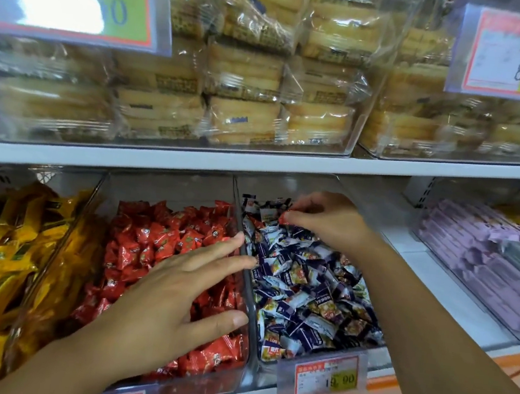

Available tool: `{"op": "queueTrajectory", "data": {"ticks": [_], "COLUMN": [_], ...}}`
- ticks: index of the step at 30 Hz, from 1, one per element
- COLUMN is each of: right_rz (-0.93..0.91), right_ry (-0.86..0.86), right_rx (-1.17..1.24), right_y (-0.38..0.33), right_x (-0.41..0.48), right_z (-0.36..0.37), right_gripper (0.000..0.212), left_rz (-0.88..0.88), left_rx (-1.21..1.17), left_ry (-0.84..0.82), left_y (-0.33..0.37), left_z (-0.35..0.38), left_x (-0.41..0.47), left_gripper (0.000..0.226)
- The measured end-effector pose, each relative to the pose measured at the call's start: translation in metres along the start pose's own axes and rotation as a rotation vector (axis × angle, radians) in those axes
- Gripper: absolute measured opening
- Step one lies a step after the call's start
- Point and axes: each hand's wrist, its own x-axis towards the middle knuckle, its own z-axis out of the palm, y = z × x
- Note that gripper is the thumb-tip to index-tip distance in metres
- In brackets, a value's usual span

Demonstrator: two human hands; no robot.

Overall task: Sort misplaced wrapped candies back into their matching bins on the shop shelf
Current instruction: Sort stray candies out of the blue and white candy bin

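Head view: your right hand (324, 220) has thumb and fingertips pinched on one red candy (285, 216), at the far end of the blue-and-white bin (264, 375). The blue-and-white candies (306, 286) lie right under the pinch and nearer you from it; I can't tell if the stray is clear of them yet. Its home, the red bin (214, 383), sits just left of the pinch across the clear divider (249, 296). Your left hand (169, 296) is spread flat, holding nothing, over the red candies (157, 237), fingertips at the divider; contact with the pile unclear. Step in hand, as I read it: pick-out of a misplaced red one. Next move calls for a lift clear of the pile, a short carry left over the divider, and a release onto the red pile without dragging a neighbour along.
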Motion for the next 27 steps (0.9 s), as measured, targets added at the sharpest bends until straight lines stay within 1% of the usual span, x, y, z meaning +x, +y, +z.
{"op": "queueTrajectory", "data": {"ticks": [2,4,9,12,13,15,18,23,25,27], "right_rz": [-0.038,-0.088,-0.140,-0.163,-0.176,-0.194,-0.197,-0.127,-0.110,-0.095], "right_ry": [0.018,0.001,-0.105,-0.194,-0.224,-0.244,-0.183,-0.116,-0.134,-0.165], "right_rx": [-0.093,-0.163,-0.380,-0.537,-0.554,-0.516,-0.414,-0.257,-0.219,-0.196], "right_y": [-0.007,-0.012,-0.001,0.010,0.012,0.015,0.016,0.019,0.019,0.018], "right_x": [0.004,0.010,0.023,0.032,0.035,0.037,0.036,0.035,0.035,0.034], "right_z": [0.003,0.014,0.054,0.065,0.067,0.070,0.073,0.072,0.071,0.072], "right_gripper": [0.013,0.017,0.040,0.055,0.059,0.060,0.051,0.038,0.038,0.042], "left_rz": [-0.003,-0.009,-0.020,-0.031,-0.029,-0.030,-0.037,-0.025,-0.025,-0.025], "left_rx": [-0.005,-0.010,-0.014,-0.026,-0.028,-0.035,-0.037,-0.042,-0.032,-0.031], "left_ry": [0.003,0.002,-0.003,-0.011,-0.013,-0.012,-0.019,-0.015,-0.021,-0.017], "left_y": [0.001,0.001,0.002,0.004,0.004,0.004,0.003,0.004,0.005,0.005], "left_z": [0.000,0.001,0.003,0.003,0.003,0.003,0.001,0.000,0.000,0.000], "left_x": [0.001,0.001,-0.001,-0.002,-0.002,-0.003,-0.004,-0.002,-0.002,-0.003], "left_gripper": [0.065,0.065,0.062,0.061,0.061,0.060,0.060,0.062,0.062,0.062]}}
